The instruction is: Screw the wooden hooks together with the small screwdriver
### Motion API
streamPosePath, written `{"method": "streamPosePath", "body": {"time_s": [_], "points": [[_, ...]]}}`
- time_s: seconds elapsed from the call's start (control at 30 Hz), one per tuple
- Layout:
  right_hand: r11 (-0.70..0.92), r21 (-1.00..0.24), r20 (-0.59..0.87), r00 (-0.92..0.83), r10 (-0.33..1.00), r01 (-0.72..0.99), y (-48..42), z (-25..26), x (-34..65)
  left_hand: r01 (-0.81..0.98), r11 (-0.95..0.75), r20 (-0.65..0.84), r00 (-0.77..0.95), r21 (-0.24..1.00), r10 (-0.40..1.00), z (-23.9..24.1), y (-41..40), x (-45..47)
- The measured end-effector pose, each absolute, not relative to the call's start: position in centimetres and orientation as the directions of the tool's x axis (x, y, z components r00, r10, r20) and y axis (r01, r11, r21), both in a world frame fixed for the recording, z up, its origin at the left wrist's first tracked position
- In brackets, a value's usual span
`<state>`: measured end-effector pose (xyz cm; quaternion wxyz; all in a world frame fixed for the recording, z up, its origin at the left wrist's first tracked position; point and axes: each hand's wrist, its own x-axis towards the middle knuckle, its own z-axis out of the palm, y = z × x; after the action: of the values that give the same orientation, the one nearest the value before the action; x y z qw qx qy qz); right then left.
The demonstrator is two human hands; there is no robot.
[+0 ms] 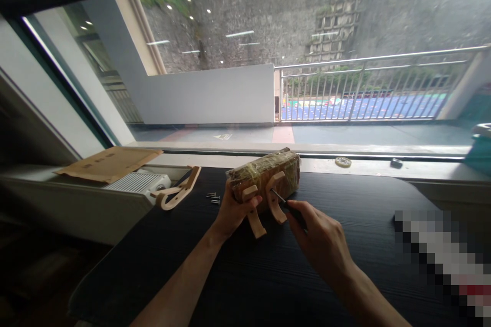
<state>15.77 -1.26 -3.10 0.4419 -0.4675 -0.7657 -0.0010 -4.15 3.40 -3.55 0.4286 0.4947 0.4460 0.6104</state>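
Over tabletop [368,225], hands [232,213] [322,227] angled inward — left clasping block [263,171], right likely screwdriver [279,196]

Tape roll [342,162] on the pale windowsill [370,170], metal railing [356,91] outside.

Film-wrapped brown block [265,168], slanting, near far edge of worktop [368,209], two curved wooden hooks [276,203] against it, screwdriver [281,198] at one.

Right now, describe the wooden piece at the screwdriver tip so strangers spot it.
Find the black table, then the wrapped block in the left hand. Of two curved wooden pieces against it, choose the right one, which the screwdriver meets; the left thumb crosses the other.
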Motion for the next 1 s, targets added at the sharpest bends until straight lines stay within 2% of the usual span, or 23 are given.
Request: {"method": "streamPosePath", "body": {"time_s": [0.13, 0.2, 0.27, 0.33, 0.4, 0.5, 0.6, 0.73, 0.8, 0.87, 1.0], "points": [[0.367, -0.746, 0.435, -0.010, 0.900, 0.557, -1.1, -3.4, 15.7, -0.077, -0.235, 0.223, -0.135, 0.969, 0.965, -3.6, 3.4, -4.2], [0.331, -0.811, 0.385, 0.012, 0.923, 0.483, -1.0, -3.4, 15.6, -0.058, -0.234, 0.224, -0.140, 0.970, 0.964, -3.7, 3.4, -4.2], [0.309, -0.807, 0.366, 0.017, 0.930, 0.503, -1.0, -3.2, 15.7, -0.045, -0.224, 0.216, -0.150, 0.973, 0.965, -3.8, 3.5, -4.2], [0.298, -0.749, 0.375, 0.008, 0.927, 0.592, -1.2, -2.9, 15.7, -0.031, -0.220, 0.212, -0.168, 0.975, 0.963, -3.9, 3.5, -4.2], [0.355, -0.643, 0.458, -0.031, 0.888, 0.679, -1.3, -2.6, 15.9, -0.014, -0.223, 0.218, -0.171, 0.975, 0.961, -3.9, 3.5, -4.2], [0.531, -0.388, 0.665, -0.171, 0.727, 0.753, -1.4, -2.4, 16.3, -0.007, -0.225, 0.221, -0.155, 0.974, 0.963, -4.0, 3.5, -4.3], [0.597, -0.171, 0.766, -0.275, 0.581, 0.783, -1.2, -2.4, 16.6, -0.013, -0.221, 0.216, -0.163, 0.975, 0.963, -4.0, 3.5, -4.4], [0.607, -0.138, 0.797, -0.277, 0.537, 0.782, -1.1, -2.4, 16.4, -0.032, -0.211, 0.204, -0.151, 0.977, 0.967, -3.9, 3.5, -4.3], [0.614, -0.169, 0.798, -0.258, 0.545, 0.771, -1.1, -2.5, 16.1, -0.048, -0.218, 0.209, -0.143, 0.975, 0.967, -3.8, 3.5, -4.2], [0.601, -0.255, 0.773, -0.213, 0.598, 0.758, -1.2, -2.7, 16.0, -0.056, -0.231, 0.220, -0.157, 0.971, 0.963, -3.8, 3.4, -4.2], [0.426, -0.601, 0.558, -0.027, 0.830, 0.677, -1.1, -3.3, 15.9, -0.049, -0.243, 0.230, -0.187, 0.969, 0.955, -3.8, 3.4, -4.1]]}}
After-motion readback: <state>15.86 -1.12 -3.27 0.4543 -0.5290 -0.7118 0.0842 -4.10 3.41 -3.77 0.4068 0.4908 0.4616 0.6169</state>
